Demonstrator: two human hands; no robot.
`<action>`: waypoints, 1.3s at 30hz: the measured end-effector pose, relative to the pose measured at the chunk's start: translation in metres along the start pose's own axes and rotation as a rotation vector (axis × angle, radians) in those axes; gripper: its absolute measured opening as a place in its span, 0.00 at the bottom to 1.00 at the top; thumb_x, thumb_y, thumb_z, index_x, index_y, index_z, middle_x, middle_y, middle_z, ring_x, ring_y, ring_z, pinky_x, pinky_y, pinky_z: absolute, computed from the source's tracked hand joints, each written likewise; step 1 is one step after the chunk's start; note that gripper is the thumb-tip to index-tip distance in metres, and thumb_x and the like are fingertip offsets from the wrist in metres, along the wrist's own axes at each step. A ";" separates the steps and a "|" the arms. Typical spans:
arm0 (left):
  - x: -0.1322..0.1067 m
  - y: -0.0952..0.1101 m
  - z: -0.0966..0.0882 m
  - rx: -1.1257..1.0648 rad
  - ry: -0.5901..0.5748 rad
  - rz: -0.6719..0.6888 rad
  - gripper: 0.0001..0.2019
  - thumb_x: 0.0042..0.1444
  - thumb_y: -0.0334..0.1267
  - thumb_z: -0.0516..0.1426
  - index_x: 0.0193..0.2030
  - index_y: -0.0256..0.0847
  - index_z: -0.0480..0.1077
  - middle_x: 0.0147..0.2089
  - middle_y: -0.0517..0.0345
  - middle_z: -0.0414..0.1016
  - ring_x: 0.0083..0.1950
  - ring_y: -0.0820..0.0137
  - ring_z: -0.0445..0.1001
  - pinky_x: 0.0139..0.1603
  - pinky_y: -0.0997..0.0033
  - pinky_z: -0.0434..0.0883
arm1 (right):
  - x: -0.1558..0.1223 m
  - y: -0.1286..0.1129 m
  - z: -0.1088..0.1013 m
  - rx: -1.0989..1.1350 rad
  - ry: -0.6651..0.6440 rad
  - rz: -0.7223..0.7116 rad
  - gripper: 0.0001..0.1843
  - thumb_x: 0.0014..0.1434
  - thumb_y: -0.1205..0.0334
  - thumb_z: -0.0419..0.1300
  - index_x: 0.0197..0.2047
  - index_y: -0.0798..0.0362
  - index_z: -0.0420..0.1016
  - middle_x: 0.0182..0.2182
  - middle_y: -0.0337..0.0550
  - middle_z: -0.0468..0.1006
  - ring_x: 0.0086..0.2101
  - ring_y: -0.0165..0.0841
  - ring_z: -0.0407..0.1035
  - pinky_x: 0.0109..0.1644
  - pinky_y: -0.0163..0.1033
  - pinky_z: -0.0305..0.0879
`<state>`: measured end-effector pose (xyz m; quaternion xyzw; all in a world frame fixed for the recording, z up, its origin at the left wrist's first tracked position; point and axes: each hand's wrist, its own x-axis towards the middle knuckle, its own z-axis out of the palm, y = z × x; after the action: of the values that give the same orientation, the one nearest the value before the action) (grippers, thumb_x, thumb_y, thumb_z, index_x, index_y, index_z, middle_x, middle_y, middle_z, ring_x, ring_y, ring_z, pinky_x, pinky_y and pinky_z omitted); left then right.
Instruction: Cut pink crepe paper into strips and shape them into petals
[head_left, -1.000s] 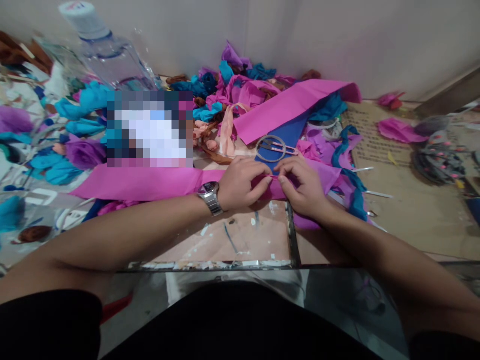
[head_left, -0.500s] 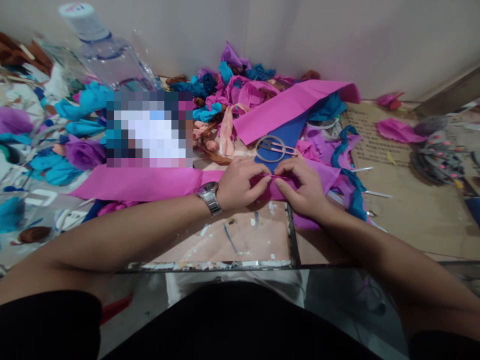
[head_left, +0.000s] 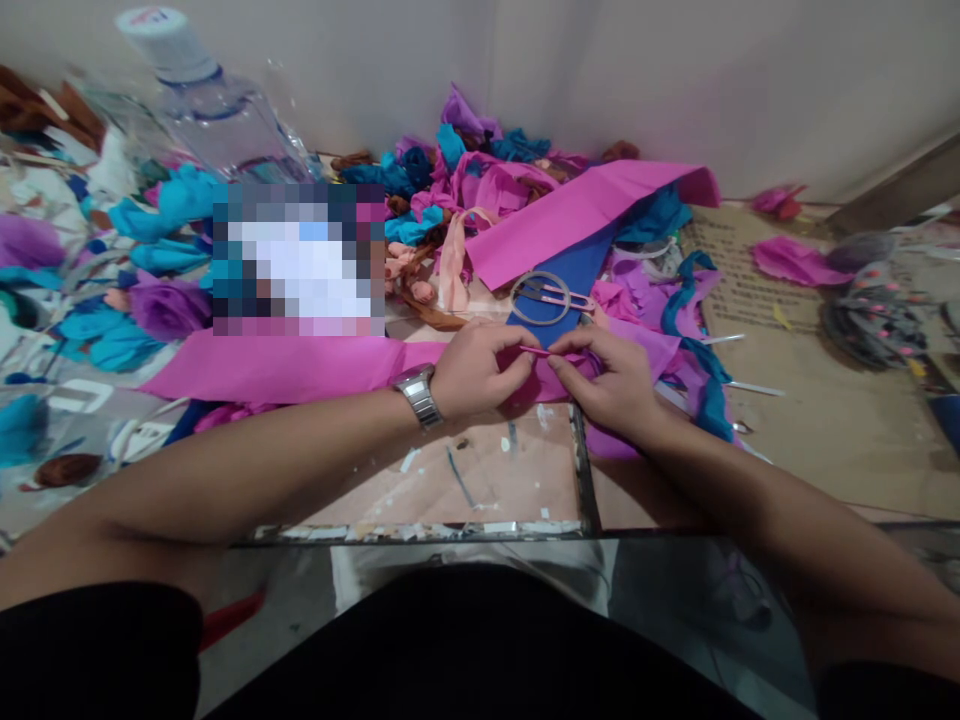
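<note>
Both hands meet over the near middle of the table, fingertips a little apart. My left hand [head_left: 480, 368], with a metal watch [head_left: 420, 395] on its wrist, pinches one end of a thin rolled piece of pink paper [head_left: 535, 350]. The other end is pinched between the thumb and fingers of my right hand [head_left: 609, 380]. A long pink crepe paper strip [head_left: 300, 368] runs leftward from under my left hand. Whether it joins the rolled piece is hidden. Just beyond my fingers, a grey ring [head_left: 514, 300] and a slim metal clip lie on blue paper [head_left: 592, 262].
Another folded pink strip [head_left: 585, 215] lies behind the blue paper. Crumpled coloured paper pieces [head_left: 420, 170] and purple paper flowers [head_left: 171, 303] crowd the back and left. A clear bottle [head_left: 232, 120] stands back left. Cardboard [head_left: 787, 420] covers the right side. A blurred patch hides one area.
My fingers have shifted slightly along the pink paper, and its rolled edge between them shows more plainly. The surrounding things have stayed in place.
</note>
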<state>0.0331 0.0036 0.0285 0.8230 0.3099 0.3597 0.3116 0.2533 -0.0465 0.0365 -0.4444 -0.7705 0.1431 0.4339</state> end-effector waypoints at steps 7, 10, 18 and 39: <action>0.001 -0.001 0.000 -0.067 0.004 -0.003 0.10 0.62 0.33 0.57 0.44 0.41 0.82 0.43 0.55 0.87 0.43 0.64 0.84 0.49 0.63 0.77 | 0.001 -0.001 -0.002 0.012 -0.011 -0.034 0.02 0.67 0.62 0.66 0.43 0.46 0.81 0.37 0.42 0.87 0.36 0.39 0.80 0.44 0.49 0.78; 0.001 0.001 0.000 -0.105 0.002 -0.012 0.11 0.62 0.32 0.57 0.44 0.41 0.82 0.43 0.55 0.87 0.43 0.66 0.84 0.48 0.64 0.77 | 0.001 -0.002 -0.001 0.017 -0.004 -0.048 0.03 0.67 0.64 0.67 0.43 0.46 0.81 0.37 0.42 0.87 0.36 0.39 0.81 0.44 0.48 0.78; 0.001 0.002 -0.001 -0.144 0.001 -0.027 0.13 0.59 0.29 0.56 0.44 0.40 0.81 0.43 0.56 0.87 0.42 0.67 0.83 0.48 0.65 0.77 | 0.000 -0.001 -0.002 0.027 -0.005 -0.036 0.03 0.67 0.63 0.67 0.43 0.46 0.81 0.38 0.42 0.87 0.37 0.38 0.80 0.44 0.48 0.78; 0.001 0.003 -0.003 -0.200 0.019 0.025 0.09 0.62 0.38 0.61 0.47 0.39 0.78 0.43 0.54 0.84 0.43 0.66 0.81 0.48 0.66 0.75 | 0.000 0.003 0.000 0.052 -0.001 -0.101 0.04 0.66 0.65 0.68 0.44 0.47 0.82 0.38 0.43 0.87 0.38 0.38 0.81 0.45 0.46 0.78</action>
<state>0.0327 0.0034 0.0329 0.7879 0.2653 0.4007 0.3850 0.2554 -0.0445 0.0347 -0.3933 -0.7883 0.1413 0.4516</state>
